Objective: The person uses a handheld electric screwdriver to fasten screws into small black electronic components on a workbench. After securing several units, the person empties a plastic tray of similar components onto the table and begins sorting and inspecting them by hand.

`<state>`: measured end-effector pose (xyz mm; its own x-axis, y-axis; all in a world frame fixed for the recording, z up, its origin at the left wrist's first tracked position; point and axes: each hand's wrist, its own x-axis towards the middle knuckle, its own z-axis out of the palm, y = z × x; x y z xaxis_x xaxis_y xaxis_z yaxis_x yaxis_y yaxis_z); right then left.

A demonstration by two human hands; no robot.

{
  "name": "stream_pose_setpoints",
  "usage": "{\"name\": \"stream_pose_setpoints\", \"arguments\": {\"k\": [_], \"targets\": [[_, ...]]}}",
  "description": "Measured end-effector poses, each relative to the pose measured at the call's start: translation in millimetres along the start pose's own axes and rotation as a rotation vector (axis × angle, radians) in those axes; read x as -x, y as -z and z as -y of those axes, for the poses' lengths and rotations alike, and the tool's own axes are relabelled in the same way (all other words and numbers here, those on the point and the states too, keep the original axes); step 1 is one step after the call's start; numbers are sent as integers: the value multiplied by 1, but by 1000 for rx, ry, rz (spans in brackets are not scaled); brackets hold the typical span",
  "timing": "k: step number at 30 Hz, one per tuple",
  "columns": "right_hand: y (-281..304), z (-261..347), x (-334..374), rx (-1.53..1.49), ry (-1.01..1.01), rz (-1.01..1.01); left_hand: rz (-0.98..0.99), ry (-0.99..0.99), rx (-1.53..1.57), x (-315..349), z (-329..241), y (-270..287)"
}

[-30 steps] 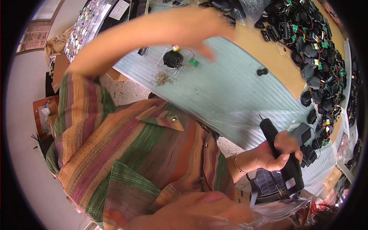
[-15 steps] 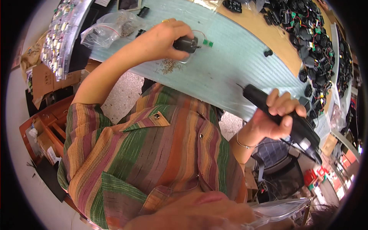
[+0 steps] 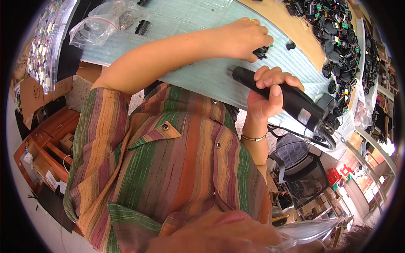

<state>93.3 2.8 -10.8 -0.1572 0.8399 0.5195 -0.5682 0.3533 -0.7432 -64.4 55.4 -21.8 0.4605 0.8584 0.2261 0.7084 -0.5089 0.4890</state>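
My left hand (image 3: 247, 40) reaches across the pale blue-green mat (image 3: 168, 19), its fingers closed on a small black housing (image 3: 261, 52) with a bit of green circuit board showing beside it. Most of that housing is hidden by the fingers. In my right hand (image 3: 274, 90) I grip a black electric screwdriver (image 3: 291, 103), tilted so that its front end points up and left, below the housing. A gap separates the tool from the housing. The screwdriver's coiled cord (image 3: 327, 137) leaves its rear end.
A clear zip bag (image 3: 95, 29) of small parts lies at the left, near a black part (image 3: 142, 27). Another small black part (image 3: 290, 45) rests on the mat. Many black housings with green boards (image 3: 337, 36) crowd the right side. A chair (image 3: 301, 175) stands at lower right.
My left hand has carried the black housing to the right. My right hand has brought the screwdriver left and up toward it. My left forearm now covers where a pile of screws lay.
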Motion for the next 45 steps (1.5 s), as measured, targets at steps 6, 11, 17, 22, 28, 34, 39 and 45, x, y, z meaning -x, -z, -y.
{"name": "stream_pose_setpoints", "arguments": {"k": [6, 11, 17, 22, 28, 34, 39, 45], "targets": [[8, 33, -12, -92, 68, -81, -247, 16, 30, 35, -15, 1], [23, 47, -25, -147, 134, -107, -160, 144, 375, 58, -46, 8], [29, 48, -30, -175, 127, -109, -268, 222, 582, 54, -46, -8], [32, 49, -33, -132, 102, -65, -265, 187, 392, 51, -47, -2], [30, 48, -42, -121, 41, 22, -245, 99, 194, 47, -46, 2], [26, 41, -57, -113, 6, 130, -205, 78, 126, 42, -41, 6], [36, 30, -75, -52, 61, 75, -274, 195, 31, 36, -38, 2], [43, 9, -91, -14, 77, 2, -267, 152, 12, 35, -27, -10]]}}
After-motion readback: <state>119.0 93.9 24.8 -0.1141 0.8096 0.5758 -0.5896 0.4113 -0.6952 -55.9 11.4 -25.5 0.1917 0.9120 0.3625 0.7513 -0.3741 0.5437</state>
